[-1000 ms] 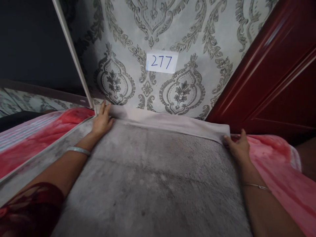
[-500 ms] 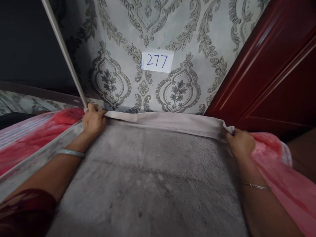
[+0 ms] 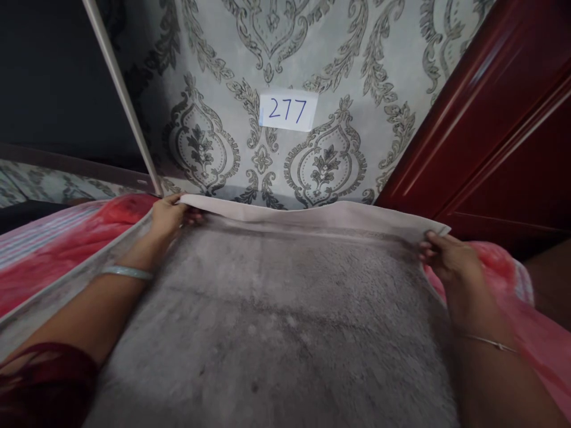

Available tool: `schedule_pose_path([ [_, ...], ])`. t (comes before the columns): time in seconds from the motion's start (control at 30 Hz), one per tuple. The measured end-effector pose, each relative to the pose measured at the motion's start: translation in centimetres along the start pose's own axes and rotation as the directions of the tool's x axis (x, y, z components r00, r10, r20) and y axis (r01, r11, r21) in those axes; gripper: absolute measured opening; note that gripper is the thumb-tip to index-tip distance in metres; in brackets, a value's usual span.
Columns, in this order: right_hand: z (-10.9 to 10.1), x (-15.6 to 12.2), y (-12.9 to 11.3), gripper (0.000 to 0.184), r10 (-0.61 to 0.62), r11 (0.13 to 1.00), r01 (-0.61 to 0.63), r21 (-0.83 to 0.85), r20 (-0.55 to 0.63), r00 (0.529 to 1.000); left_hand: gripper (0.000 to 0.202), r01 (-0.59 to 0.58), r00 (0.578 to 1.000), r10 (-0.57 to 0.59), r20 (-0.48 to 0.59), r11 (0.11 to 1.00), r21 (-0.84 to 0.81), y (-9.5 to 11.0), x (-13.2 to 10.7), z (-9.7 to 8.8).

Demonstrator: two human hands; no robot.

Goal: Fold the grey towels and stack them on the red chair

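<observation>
A grey plush mat [image 3: 285,321] spreads out in front of me, with a crease across its middle. Its far edge is turned up, so the pale smooth underside [image 3: 339,217] shows as a strip along the wall. My left hand [image 3: 172,220] is closed on the left end of that edge, its thumb on top and the other fingers partly underneath. At the far right corner, my right hand [image 3: 450,255] pinches the same edge between thumb and fingers. The strip between the hands is lifted and slightly wavy.
Red-pink bedding [image 3: 120,220] with a striped part lies to the left, and pink bedding [image 3: 530,333] to the right. Patterned wallpaper [image 3: 214,107] with a paper marked 277 [image 3: 289,110] is straight ahead. A dark red wooden panel [image 3: 504,119] slants at right; a pale pole [image 3: 122,98] stands at left.
My right hand has moved outward to the right, and the mat's corner with it. The left hand has shifted its grip slightly, and the turned-up edge is stretched wider.
</observation>
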State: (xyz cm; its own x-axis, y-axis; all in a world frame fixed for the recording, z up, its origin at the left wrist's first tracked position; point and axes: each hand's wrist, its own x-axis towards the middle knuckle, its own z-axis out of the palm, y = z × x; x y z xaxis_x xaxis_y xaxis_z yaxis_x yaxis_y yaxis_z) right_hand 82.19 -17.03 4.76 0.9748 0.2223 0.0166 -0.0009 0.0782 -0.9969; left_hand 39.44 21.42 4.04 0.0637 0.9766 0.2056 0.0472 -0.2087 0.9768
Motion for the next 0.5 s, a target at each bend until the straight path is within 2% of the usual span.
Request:
schedule_pose_path([
  [0.07,0.5,0.3,0.3,0.021,0.000,0.986,-0.003,0.165,0.021,1.000,0.032,-0.031,0.999,0.033,0.009,0.983,-0.178,-0.8,0.7,0.3],
  [0.13,1.0,0.8,1.2,0.020,-0.054,0.963,0.046,0.264,0.023,0.998,0.034,-0.109,0.993,0.115,0.010,0.965,-0.239,-1.7,1.4,0.5],
  [0.17,1.3,1.0,1.9,0.017,-0.089,0.952,0.076,0.296,0.031,0.996,0.040,-0.165,0.984,0.177,0.035,0.961,-0.221,-2.3,1.6,0.6],
  [0.23,2.0,1.5,3.5,0.011,-0.146,0.937,0.114,0.330,0.071,0.987,0.063,-0.283,0.940,0.296,0.170,0.954,-0.096,-3.2,1.9,0.8],
  [0.3,2.5,2.0,5.3,0.026,-0.171,0.942,0.126,0.311,0.121,0.978,0.087,-0.394,0.879,0.326,0.349,0.908,0.142,-3.8,1.9,0.8],
  [0.33,2.7,2.4,6.2,0.039,-0.174,0.948,0.129,0.290,0.137,0.975,0.092,-0.430,0.861,0.287,0.419,0.851,0.301,-4.0,1.8,0.8],
  [0.37,2.7,2.7,7.0,0.051,-0.176,0.953,0.132,0.271,0.144,0.974,0.091,-0.446,0.862,0.222,0.456,0.760,0.472,-4.1,1.6,0.6],
  [0.43,2.6,3.5,8.1,0.068,-0.193,0.957,0.153,0.248,0.149,0.970,0.075,-0.408,0.907,0.128,0.402,0.509,0.758,-4.0,1.3,0.0],
  [0.5,2.0,4.2,8.5,0.076,-0.216,0.956,0.182,0.230,0.133,0.967,0.061,-0.341,0.940,0.134,0.314,0.304,0.890,-3.7,0.9,-0.7],
])
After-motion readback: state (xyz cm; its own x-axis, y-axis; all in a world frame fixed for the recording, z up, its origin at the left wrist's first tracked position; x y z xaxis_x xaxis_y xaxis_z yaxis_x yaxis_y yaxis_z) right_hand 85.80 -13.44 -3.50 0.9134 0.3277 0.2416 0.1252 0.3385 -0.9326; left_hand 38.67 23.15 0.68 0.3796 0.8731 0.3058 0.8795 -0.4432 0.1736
